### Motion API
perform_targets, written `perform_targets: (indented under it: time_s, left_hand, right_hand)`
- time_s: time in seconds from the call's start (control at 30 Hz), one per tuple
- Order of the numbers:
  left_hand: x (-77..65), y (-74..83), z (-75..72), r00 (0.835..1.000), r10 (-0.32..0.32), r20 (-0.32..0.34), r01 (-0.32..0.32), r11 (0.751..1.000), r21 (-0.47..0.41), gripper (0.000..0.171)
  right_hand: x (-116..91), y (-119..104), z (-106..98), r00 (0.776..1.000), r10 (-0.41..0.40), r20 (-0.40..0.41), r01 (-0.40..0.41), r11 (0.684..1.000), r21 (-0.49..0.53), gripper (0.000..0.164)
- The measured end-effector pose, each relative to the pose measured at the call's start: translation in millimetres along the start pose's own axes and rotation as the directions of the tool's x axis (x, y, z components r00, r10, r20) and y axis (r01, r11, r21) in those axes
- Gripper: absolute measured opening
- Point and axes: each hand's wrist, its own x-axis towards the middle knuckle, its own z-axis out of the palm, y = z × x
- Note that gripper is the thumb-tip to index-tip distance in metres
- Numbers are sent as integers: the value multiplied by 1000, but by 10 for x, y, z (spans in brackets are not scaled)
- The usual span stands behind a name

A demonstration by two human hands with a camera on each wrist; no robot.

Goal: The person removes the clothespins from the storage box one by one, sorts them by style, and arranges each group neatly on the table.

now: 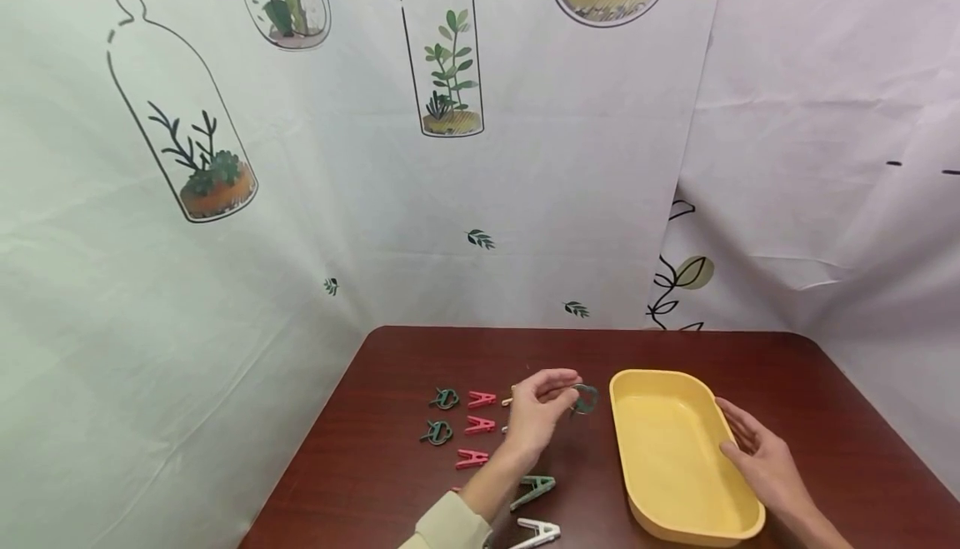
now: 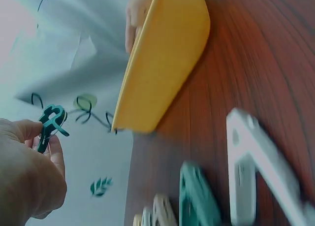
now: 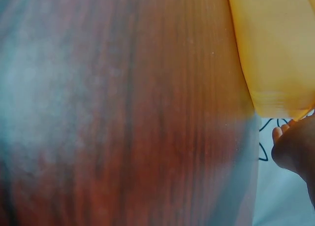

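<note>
My left hand (image 1: 536, 416) pinches a dark green round-jawed clip (image 1: 586, 399) between thumb and fingers, above the table and left of the tray. In the left wrist view the same clip (image 2: 53, 122) stands out clearly against the pale backdrop. A yellow rectangular tray (image 1: 667, 449) lies lengthwise on the right, its visible inside bare. At its right side my right hand (image 1: 768, 461) grips the rim, thumb on top and fingers along the outer wall. The right wrist view shows only part of that hand (image 3: 298, 147) beside the tray's end.
Left of the left arm lie two more green round clips (image 1: 437, 432) and a column of red clothespins (image 1: 480, 425). A green clothespin (image 1: 534, 489) and a white one (image 1: 537, 533) lie nearer me. The forearm hides others. Patterned cloth (image 1: 510, 199) hangs behind the brown table (image 1: 360, 449).
</note>
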Motion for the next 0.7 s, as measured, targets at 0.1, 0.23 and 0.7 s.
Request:
perform_targets:
  time_s: [0.1,0.23,0.7]
  left_hand:
    - [-12,7,-221,999,32,-17,-31,999,33,23]
    - [-49,38,-532,999,5,-48,0,996,91,23]
    - [-369,2,-1466,977,-123,-176,156,969,191,28]
  right_hand:
    - [-3,8,2,1000,1,-4,-1,1000,2,59]
    - [-5,29,5,1000,-16,-17,17,1000,7,59]
    - [9,23,6,999,-30,-14,30,1000,4,58]
